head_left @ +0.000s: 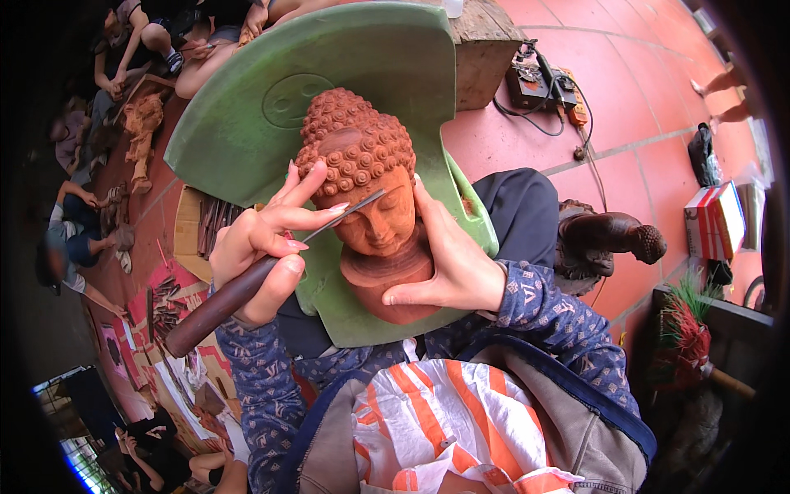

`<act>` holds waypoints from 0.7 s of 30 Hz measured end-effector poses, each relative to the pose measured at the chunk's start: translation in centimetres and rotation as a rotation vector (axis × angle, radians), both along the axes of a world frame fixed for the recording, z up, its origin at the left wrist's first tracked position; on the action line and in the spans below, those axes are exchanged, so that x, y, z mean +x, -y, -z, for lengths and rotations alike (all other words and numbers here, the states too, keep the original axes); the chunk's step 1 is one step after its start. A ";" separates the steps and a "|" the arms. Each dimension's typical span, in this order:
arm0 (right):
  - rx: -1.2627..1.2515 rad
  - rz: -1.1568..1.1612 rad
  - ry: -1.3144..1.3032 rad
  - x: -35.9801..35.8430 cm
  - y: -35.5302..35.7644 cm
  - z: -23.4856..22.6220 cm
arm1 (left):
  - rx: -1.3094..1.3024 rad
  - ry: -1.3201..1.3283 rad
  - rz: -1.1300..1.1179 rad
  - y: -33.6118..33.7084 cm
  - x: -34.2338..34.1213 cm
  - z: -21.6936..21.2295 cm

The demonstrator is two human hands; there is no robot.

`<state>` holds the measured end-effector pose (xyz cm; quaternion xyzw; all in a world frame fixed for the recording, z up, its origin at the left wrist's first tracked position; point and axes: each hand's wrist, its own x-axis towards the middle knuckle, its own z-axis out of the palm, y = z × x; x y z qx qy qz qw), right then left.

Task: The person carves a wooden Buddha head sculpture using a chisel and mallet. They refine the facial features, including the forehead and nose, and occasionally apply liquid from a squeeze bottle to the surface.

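A reddish-brown carved wooden Buddha head (pixel 378 222) with curled hair leans back on a green plastic chair shell (pixel 239 107) in front of me. My right hand (pixel 448 259) clasps it, fingers along the cheek and thumb across the base below the neck. In my left hand (pixel 276 235) is a carving chisel (pixel 226 303) with a thick dark wooden handle. Its slim metal blade lies across the brow and eye area of the carved face, and whether the edge touches the wood I cannot tell. Fingertips of this hand rest against the curls at the head's side.
At the right lie a dark carved figure (pixel 609 239), a black electrical box (pixel 531 86) with cables and a red-striped box (pixel 714 221). Behind the chair shell stands a wooden block (pixel 481 53). A cardboard box (pixel 193 226) of tools and several seated people are at the left.
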<state>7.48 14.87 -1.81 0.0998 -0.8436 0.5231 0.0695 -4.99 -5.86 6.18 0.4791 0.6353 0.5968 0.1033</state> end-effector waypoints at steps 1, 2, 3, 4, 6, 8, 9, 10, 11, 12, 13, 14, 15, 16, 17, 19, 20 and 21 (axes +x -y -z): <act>0.007 0.004 -0.010 0.0 0.0 0.1 | -0.002 -0.004 -0.001 0.0 0.0 0.0; 0.003 0.003 -0.004 0.0 0.0 0.1 | -0.004 -0.009 -0.002 -0.1 0.0 0.0; -0.001 0.001 0.002 0.0 0.0 0.0 | -0.006 -0.013 -0.004 -0.1 0.0 0.0; -0.004 -0.001 0.009 0.0 0.0 -0.1 | -0.014 -0.017 -0.008 -0.2 0.1 -0.1; 0.001 -0.005 0.028 0.0 0.0 -0.2 | -0.032 -0.024 -0.016 -0.3 0.3 -0.4; 0.011 -0.004 0.024 0.0 0.1 -0.1 | -0.032 -0.035 -0.023 -0.3 0.4 -0.2; 0.018 -0.002 0.010 0.0 0.1 -0.1 | -0.033 -0.040 -0.027 -0.3 0.4 -0.2; 0.026 -0.001 -0.003 0.0 0.1 0.0 | -0.037 -0.045 -0.029 -0.3 0.4 -0.2; 0.035 0.000 -0.006 0.0 0.1 0.0 | -0.040 -0.050 -0.032 -0.3 0.4 -0.2; 0.043 0.001 -0.009 0.0 0.1 -0.1 | -0.044 -0.054 -0.035 -0.3 0.4 -0.2; 0.051 0.002 -0.013 0.0 0.1 -0.2 | -0.039 -0.050 -0.041 -0.3 0.4 -0.2; 0.050 -0.001 0.000 0.0 0.1 -0.2 | -0.033 -0.046 -0.046 -0.3 0.5 0.0; 0.049 -0.003 0.014 0.0 0.1 -0.3 | -0.028 -0.042 -0.052 -0.3 0.5 0.1; 0.049 -0.005 0.027 0.0 0.1 -0.3 | -0.021 -0.040 -0.057 -0.3 0.6 0.2; 0.050 -0.004 0.018 0.0 0.1 -0.3 | -0.015 -0.038 -0.062 -0.4 0.6 0.3; 0.052 -0.005 0.000 0.0 0.1 -0.2 | -0.009 -0.036 -0.074 -0.5 0.8 0.3; 0.056 -0.005 -0.008 0.0 0.1 -0.1 | -0.009 -0.036 -0.081 -0.6 0.9 0.2; 0.059 -0.006 -0.016 -0.1 0.1 -0.1 | -0.009 -0.036 -0.089 -0.6 1.0 0.1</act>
